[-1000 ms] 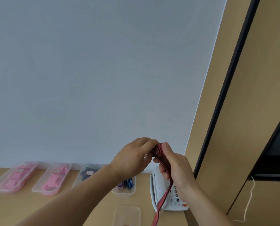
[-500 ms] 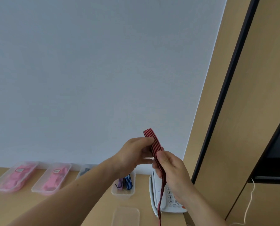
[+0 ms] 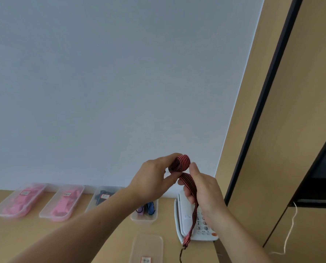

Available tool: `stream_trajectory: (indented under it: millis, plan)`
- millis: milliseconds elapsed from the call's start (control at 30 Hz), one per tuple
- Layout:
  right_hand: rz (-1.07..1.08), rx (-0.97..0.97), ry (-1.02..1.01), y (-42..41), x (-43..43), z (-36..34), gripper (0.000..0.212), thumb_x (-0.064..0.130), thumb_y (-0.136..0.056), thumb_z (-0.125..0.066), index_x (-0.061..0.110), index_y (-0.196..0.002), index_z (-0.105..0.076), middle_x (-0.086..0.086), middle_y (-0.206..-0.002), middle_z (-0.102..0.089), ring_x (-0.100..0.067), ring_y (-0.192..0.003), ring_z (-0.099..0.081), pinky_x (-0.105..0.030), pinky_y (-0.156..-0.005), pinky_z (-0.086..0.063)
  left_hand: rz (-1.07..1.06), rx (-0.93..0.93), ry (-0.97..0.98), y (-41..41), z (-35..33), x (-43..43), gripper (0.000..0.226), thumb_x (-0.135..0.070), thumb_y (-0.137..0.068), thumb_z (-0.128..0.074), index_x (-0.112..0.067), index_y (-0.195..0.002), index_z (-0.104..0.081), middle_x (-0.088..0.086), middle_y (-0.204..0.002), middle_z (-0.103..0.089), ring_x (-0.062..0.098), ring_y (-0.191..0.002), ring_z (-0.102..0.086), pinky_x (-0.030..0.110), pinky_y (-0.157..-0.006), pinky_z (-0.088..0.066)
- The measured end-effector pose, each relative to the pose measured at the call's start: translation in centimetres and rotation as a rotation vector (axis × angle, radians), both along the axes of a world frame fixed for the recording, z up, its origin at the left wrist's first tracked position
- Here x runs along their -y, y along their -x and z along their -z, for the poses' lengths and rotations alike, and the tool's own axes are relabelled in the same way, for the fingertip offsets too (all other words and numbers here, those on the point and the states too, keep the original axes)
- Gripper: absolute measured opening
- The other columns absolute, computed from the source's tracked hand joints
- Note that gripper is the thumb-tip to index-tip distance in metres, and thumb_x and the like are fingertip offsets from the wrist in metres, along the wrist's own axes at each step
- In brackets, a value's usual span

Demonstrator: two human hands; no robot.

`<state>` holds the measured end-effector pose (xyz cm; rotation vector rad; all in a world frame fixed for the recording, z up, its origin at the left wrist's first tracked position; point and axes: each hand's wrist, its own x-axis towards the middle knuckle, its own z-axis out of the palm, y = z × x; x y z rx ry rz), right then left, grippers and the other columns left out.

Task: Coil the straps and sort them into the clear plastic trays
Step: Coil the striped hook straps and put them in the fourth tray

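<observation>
Two hands roll up a red and black striped strap above a desk with trays.

The big pale grey wall (image 3: pixel 110 82) fills most of the view, and the light brown wooden desk (image 3: pixel 105 242) runs along the bottom. On the desk sit two clear plastic trays of pink straps (image 3: pixel 17 201) side by side, a clear tray with dark straps (image 3: pixel 101 197), a small clear tray with purple and blue straps (image 3: pixel 146 212), a nearer see-through tray with a label (image 3: pixel 148 247) and a white push-button phone (image 3: pixel 194 224). The left hand (image 3: pixel 152 179) is closed, pinching the rolled end of the red and black striped strap (image 3: pixel 184 163). The right hand (image 3: pixel 202 190) is curled around the loose part, just under the roll. The tail hangs down over the phone.
</observation>
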<state>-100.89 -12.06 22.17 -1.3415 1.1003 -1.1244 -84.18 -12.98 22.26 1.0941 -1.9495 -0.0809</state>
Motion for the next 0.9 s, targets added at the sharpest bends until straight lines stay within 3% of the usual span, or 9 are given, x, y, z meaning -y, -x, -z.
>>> stream_trajectory:
  millis: [67, 167, 300, 367, 433, 533, 600, 733, 900]
  plan:
    - [-0.015, 0.021, -0.014, 0.0, 0.0, 0.1, 0.076, 0.072, -0.085, -0.040, 0.003, -0.077, -0.071, -0.005, -0.055, -0.056, -0.015, -0.046, -0.044, -0.019, -0.045, -0.038, -0.001, 0.114, 0.162, 0.0, 0.4, 0.2, 0.040, -0.023, -0.090, -0.065, -0.022, -0.130, -0.059, -0.009, -0.116, -0.070, 0.002, -0.096, -0.063, 0.016, -0.077, -0.052]
    - [-0.013, 0.016, -0.029, 0.1, -0.1, 0.4, 0.075, 0.075, -0.073, -0.048, 0.004, -0.076, -0.072, -0.005, -0.055, -0.058, -0.014, -0.045, -0.045, -0.019, -0.044, -0.038, -0.042, 0.317, 0.381, -0.2, 1.2, 0.9, 0.049, -0.006, -0.078, -0.080, -0.008, -0.125, -0.066, 0.007, -0.123, -0.069, 0.024, -0.109, -0.068, 0.030, -0.081, -0.060]
    - [-0.039, 0.035, -0.007, 0.3, -0.1, 0.7, 0.066, 0.067, -0.075, -0.055, 0.004, -0.080, -0.073, -0.004, -0.056, -0.057, -0.012, -0.046, -0.044, -0.019, -0.045, -0.037, -0.021, 0.382, 0.439, -0.8, 1.8, 1.3, 0.055, 0.003, -0.079, -0.078, -0.008, -0.130, -0.063, 0.011, -0.135, -0.062, 0.032, -0.124, -0.059, 0.035, -0.093, -0.056]
    - [-0.054, 0.062, 0.012, 0.5, -0.2, 0.6, 0.060, 0.060, -0.079, -0.057, 0.003, -0.085, -0.073, -0.003, -0.058, -0.057, -0.012, -0.048, -0.044, -0.020, -0.049, -0.038, 0.048, 0.162, 0.225, -0.6, 1.6, 1.1, 0.061, 0.001, -0.084, -0.069, -0.017, -0.140, -0.054, 0.005, -0.148, -0.049, 0.022, -0.131, -0.054, 0.020, -0.098, -0.049]
    - [-0.071, 0.076, 0.046, 0.6, -0.3, 0.6, 0.050, 0.051, -0.084, -0.058, 0.003, -0.091, -0.072, -0.001, -0.060, -0.057, -0.011, -0.050, -0.044, -0.021, -0.053, -0.039, 0.103, -0.185, -0.195, 0.0, 0.5, 0.8, 0.073, -0.009, -0.084, -0.060, -0.027, -0.151, -0.036, -0.005, -0.156, -0.038, 0.010, -0.135, -0.046, 0.013, -0.102, -0.042]
    - [-0.092, 0.032, 0.107, 0.4, -0.4, 0.8, 0.033, 0.034, -0.095, -0.055, 0.005, -0.093, -0.069, 0.002, -0.063, -0.060, -0.011, -0.053, -0.045, -0.020, -0.057, -0.041, 0.285, -0.805, -0.756, 0.3, -1.1, 0.9, 0.055, -0.026, -0.079, -0.057, -0.018, -0.133, -0.051, 0.001, -0.130, -0.065, 0.020, -0.120, -0.061, 0.042, -0.103, -0.050]
    - [-0.084, -0.006, 0.132, 0.1, -0.4, 0.9, 0.029, 0.030, -0.098, -0.054, 0.007, -0.086, -0.068, 0.003, -0.062, -0.060, -0.011, -0.053, -0.044, -0.017, -0.055, -0.040, 0.355, -0.824, -0.865, 0.2, -1.9, 0.7, 0.037, -0.032, -0.084, -0.057, -0.007, -0.111, -0.064, 0.010, -0.114, -0.073, 0.033, -0.108, -0.067, 0.050, -0.097, -0.053]
    - [-0.010, -0.061, 0.110, -0.1, -0.1, 1.0, 0.038, 0.035, -0.095, -0.058, 0.004, -0.074, -0.067, 0.004, -0.052, -0.057, -0.010, -0.045, -0.043, -0.016, -0.047, -0.037, 0.366, -0.795, -0.737, 0.3, -1.7, 0.5, 0.038, -0.026, -0.088, -0.063, -0.008, -0.122, -0.058, 0.013, -0.113, -0.072, 0.035, -0.104, -0.069, 0.046, -0.090, -0.057]
    - [0.062, -0.063, -0.014, 0.2, 0.4, 1.3, 0.048, 0.044, -0.093, -0.061, 0.002, -0.072, -0.071, -0.005, -0.053, -0.058, -0.013, -0.043, -0.045, -0.019, -0.043, -0.039, 0.181, -0.463, -0.374, 0.3, -1.1, 0.8, 0.040, -0.021, -0.091, -0.071, -0.036, -0.124, -0.057, -0.005, -0.107, -0.073, 0.006, -0.088, -0.072, 0.019, -0.075, -0.054]
